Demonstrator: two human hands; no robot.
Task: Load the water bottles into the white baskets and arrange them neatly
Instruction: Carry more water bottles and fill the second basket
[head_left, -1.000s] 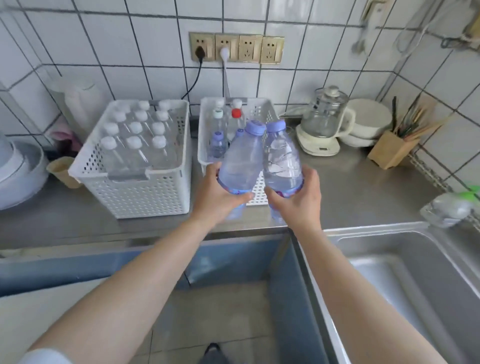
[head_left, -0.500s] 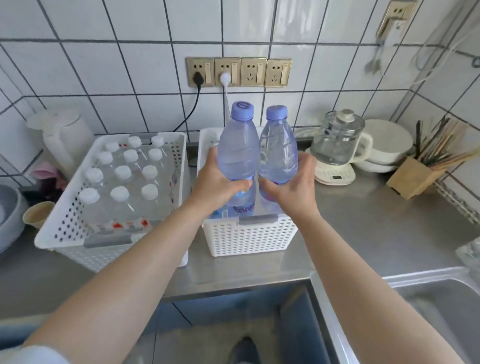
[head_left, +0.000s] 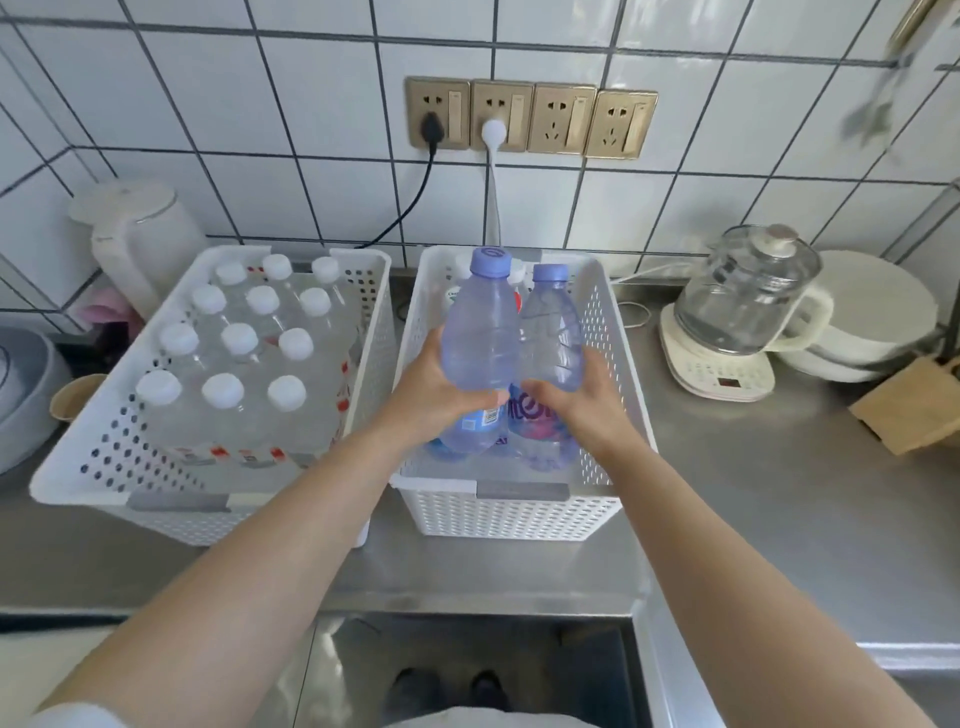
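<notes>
Over the steel bench (head_left: 753, 499), the left hand (head_left: 431, 395) grips one purple-capped bottle (head_left: 480, 332) and the right hand (head_left: 582, 397) grips a second bottle (head_left: 550, 332), touching side by side, inside the right white basket (head_left: 519, 512). Left, a second basket (head_left: 104, 467) holds white-capped bottles (head_left: 244, 338). Wall sockets (head_left: 530, 117) sit beyond.

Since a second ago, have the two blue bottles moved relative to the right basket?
Yes. The two blue bottles went from in front of the right basket to down inside it.
</notes>
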